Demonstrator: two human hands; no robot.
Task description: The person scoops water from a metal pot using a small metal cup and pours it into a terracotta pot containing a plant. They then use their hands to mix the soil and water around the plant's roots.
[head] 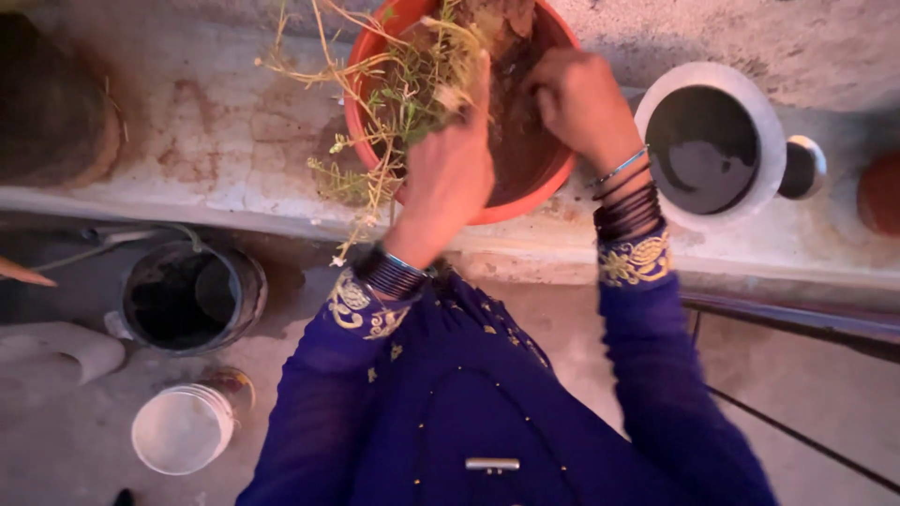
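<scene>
Left hand grasps the straggly plant over the orange pot, stems trailing left of the pot. Right hand sits further in, fingers curled into the soil; whether they hold anything I cannot tell.

- Deep blue sleeves are worn, gold embroidery edging each cuff.
- Stacked dark bangles are seen at both wrists.
- A silver clip is fixed at 6 o'clock.

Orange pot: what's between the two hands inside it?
Head view: dark soil fills the gap between the left hand, which grips the plant, and the right hand, inside the orange pot. Nothing else shows there.
</scene>
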